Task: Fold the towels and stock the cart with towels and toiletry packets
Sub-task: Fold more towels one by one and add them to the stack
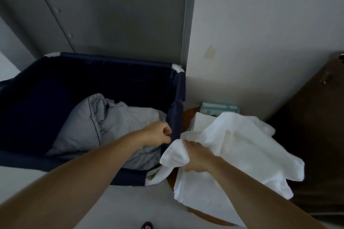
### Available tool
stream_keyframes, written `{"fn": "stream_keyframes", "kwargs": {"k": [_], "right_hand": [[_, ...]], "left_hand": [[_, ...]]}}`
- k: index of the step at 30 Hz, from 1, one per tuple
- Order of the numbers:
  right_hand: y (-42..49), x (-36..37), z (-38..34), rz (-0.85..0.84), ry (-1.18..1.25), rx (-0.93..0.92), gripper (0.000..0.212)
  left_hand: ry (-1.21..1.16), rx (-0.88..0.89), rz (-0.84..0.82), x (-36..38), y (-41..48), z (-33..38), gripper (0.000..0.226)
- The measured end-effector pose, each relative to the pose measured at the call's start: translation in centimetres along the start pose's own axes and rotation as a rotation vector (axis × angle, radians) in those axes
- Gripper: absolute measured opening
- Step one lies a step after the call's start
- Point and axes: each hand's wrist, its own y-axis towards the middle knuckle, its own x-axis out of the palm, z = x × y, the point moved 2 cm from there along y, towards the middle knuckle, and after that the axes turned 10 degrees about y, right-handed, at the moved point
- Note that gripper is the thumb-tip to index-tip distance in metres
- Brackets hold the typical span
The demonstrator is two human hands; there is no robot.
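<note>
A loose white towel [240, 143] lies spread over a small round wooden table [188, 117]. My right hand [197, 156] grips one bunched corner of it at the table's left edge. My left hand [158, 133] hovers with curled fingers just inside the right wall of the navy fabric cart [177, 98]; I cannot tell whether it touches the fabric. Grey-white linen [115, 122] lies crumpled in the cart. Teal and white toiletry packets [219, 108] are stacked at the back of the table, partly hidden by folded white towels [202, 119].
A white wall rises behind the table and grey cabinet doors [104, 11] stand behind the cart. Dark wooden furniture [316, 126] closes in the right side. Pale floor shows at the bottom, with a foot in a sandal [147, 226].
</note>
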Motion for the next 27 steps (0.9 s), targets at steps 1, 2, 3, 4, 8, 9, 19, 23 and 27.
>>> {"fn": "stream_keyframes", "kwargs": {"k": [1,2,3,4,8,9,19,23,27], "right_hand": [[0.3,0.7,0.3,0.01,-0.044,0.012,0.077],[0.5,0.9,0.5,0.027,-0.052,0.023,0.063],[0.4,0.6,0.4,0.048,-0.014,0.038,0.05],[0.2,-0.4,0.2,0.078,0.071,0.052,0.041],[-3.6,-9.8,-2.1,0.351,0.655,0.021,0.017],[-5.4,-12.6,-2.8,0.414,0.827,-0.031,0.017],[-19.2,-27.8,-0.2,0.958,0.954,-0.17,0.018],[-22.3,-29.1,1.1,1.07,0.876,-0.206,0.016],[-25.1,-30.7,1.3,1.057,0.915,-0.377,0.052]], "left_hand": [[0.005,-0.009,-0.021,0.4,0.0,-0.5,0.016],[0.014,-0.015,-0.045,0.7,0.0,-0.8,0.018],[0.026,-0.02,-0.072,0.7,0.0,-0.8,0.024],[0.034,-0.023,-0.098,0.4,0.0,-0.6,0.03],[0.084,0.049,-0.193,-2.4,-0.6,2.0,0.06],[0.059,0.107,-0.2,-3.4,-0.9,3.4,0.072],[-0.346,0.572,0.18,-12.4,-4.5,21.9,0.021],[-0.205,0.63,0.347,-12.8,-5.5,26.3,0.03],[-0.271,0.659,0.393,-14.2,-6.7,29.7,0.031]]}}
